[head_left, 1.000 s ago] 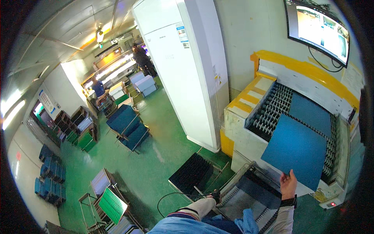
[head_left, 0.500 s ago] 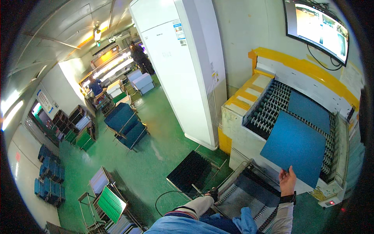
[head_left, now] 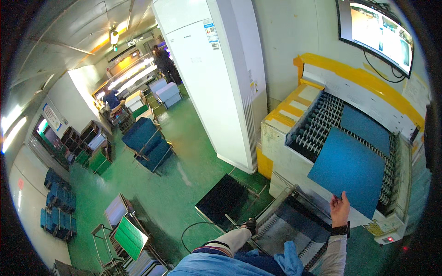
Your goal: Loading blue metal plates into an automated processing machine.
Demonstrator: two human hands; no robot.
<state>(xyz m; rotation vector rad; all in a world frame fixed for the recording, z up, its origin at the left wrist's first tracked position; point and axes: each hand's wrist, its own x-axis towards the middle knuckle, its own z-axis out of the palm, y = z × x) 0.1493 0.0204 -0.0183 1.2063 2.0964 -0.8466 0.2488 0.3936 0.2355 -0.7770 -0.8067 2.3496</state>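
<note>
A large flat blue panel point(head_left: 352, 165) lies tilted over the roller bed of a white machine, its near corner sticking out past the front side. My right hand point(head_left: 340, 210) is at the panel's lower left edge, thumb and fingers closed on it. A second blue panel point(head_left: 366, 129) rests on the rollers point(head_left: 313, 124) behind. Low in the middle, my left hand point(head_left: 249, 225) appears dark, beside a slotted rack point(head_left: 285, 230); its fingers do not show clearly. A crumpled blue cloth point(head_left: 290, 258) hangs at the near side of that rack.
A black slotted rack point(head_left: 223, 198) stands on the green floor. A tall white cabinet unit point(head_left: 202, 83) rises beside the machine, and a monitor point(head_left: 377, 37) hangs above. Racks of blue panels point(head_left: 147, 142) and a green panel point(head_left: 131, 237) stand left. Two people work far back.
The blue panel has shifted very slightly up, with my right hand at its edge. The view has moved a little; otherwise things stand as before.
</note>
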